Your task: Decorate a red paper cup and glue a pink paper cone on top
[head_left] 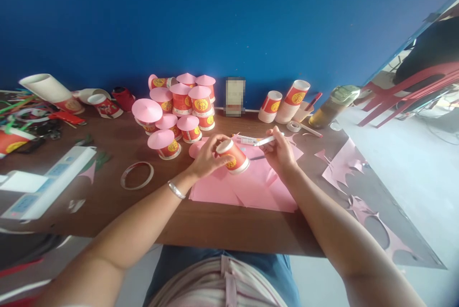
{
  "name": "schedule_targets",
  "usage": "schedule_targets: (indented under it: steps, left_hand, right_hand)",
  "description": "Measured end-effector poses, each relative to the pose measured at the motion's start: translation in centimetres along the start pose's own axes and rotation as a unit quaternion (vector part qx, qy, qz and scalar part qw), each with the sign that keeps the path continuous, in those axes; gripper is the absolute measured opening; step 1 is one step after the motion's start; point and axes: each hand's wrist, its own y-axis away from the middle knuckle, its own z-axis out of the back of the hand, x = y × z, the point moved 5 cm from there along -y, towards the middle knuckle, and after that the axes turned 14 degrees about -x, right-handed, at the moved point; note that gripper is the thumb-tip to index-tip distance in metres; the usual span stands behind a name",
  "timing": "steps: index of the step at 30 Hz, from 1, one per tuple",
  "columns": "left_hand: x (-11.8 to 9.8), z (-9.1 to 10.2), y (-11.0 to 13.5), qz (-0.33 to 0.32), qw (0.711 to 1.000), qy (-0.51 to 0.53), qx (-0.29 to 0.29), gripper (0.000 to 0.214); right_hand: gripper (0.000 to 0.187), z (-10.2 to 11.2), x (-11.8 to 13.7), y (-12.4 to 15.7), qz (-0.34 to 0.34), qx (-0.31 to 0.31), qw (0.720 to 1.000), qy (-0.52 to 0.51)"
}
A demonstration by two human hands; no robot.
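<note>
Wall (233, 25) behind: plain saturated blue, few small pale specks, one red mark near top. Desk (229, 233): dark brown wood-look top, set against wall; right corner hazy with glare. Floor (412, 154): pale, smooth, brightest at right. Red chair (430, 78), upper right.

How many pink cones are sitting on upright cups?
9 pink cones show on upright cups: two at the back, three in the next row, one at the cluster's left edge, two nearer, one nearest. Others may be hidden.
</note>
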Motion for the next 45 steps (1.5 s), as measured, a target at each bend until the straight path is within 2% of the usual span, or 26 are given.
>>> schedule_targets:
  steps: [2,5,11,14,16,18,21,23,26,30,32,36,39,42,45]
  left_hand:
    - [0.8,0.5,-0.2,0.057,0.994,0.081,-0.035,0.052]
    - [1.5,0.7,-0.5,0.097,0.978,0.171,-0.067,0.052]
    - [1.5,-0.7,0.1,0.161,0.951,0.258,-0.055,0.049]
    - [0.6,-1.6,0.6,0.184,0.942,0.279,-0.018,0.054]
    - [-0.1,-2.3,0.9,0.189,0.941,0.279,0.037,0.057]
    - [-0.7,-3.0,1.2,0.187,0.936,0.282,0.094,0.061]
    - [-0.7,-3.4,1.5,0.187,0.927,0.294,0.135,0.064]
    - [-0.1,-3.1,1.4,0.201,0.926,0.296,0.122,0.062]
    - [1.2,-2.2,1.0,0.222,0.929,0.292,0.052,0.056]
    - [2.2,-1.5,0.7,0.237,0.928,0.286,0.018,0.056]
    - [2.2,-1.4,0.6,0.224,0.933,0.281,0.011,0.053]
    - [2.3,-1.4,0.6,0.212,0.938,0.274,0.016,0.049]
    - [2.1,-1.4,0.6,0.211,0.937,0.277,0.009,0.050]
    - [1.9,-1.3,0.5,0.201,0.936,0.288,-0.010,0.048]
    - [1.6,-1.4,0.6,0.204,0.933,0.295,-0.003,0.042]
  right_hand:
    - [0.050,-0.3,0.0,0.3,-0.013,0.007,1.000,-0.003]
    - [0.052,-1.1,-0.1,1.2,-0.028,0.035,0.999,-0.013]
    - [0.053,-2.9,-1.8,3.9,-0.043,0.127,0.991,0.003]
    - [0.052,-3.2,-3.1,4.9,-0.056,0.172,0.984,0.008]
    - [0.051,-3.3,-3.8,5.2,-0.066,0.190,0.980,0.010]
    - [0.050,-3.3,-4.4,5.3,-0.078,0.197,0.977,0.017]
    - [0.052,-3.3,-4.5,5.3,-0.089,0.199,0.975,0.032]
    - [0.052,-3.2,-4.0,5.3,-0.071,0.199,0.977,0.035]
    - [0.046,-3.2,-2.9,5.5,-0.035,0.195,0.980,0.028]
    - [0.042,-3.3,-2.6,6.0,-0.044,0.192,0.979,0.046]
    - [0.038,-3.3,-2.6,6.4,-0.012,0.191,0.978,0.077]
    - [0.035,-3.2,-2.1,7.6,0.121,0.192,0.963,0.144]
    - [0.027,-3.3,-1.4,9.0,0.205,0.209,0.940,0.177]
    - [0.022,-3.1,-0.7,9.9,0.264,0.184,0.922,0.214]
    - [0.013,-3.2,-0.2,10.3,0.349,0.170,0.878,0.280]
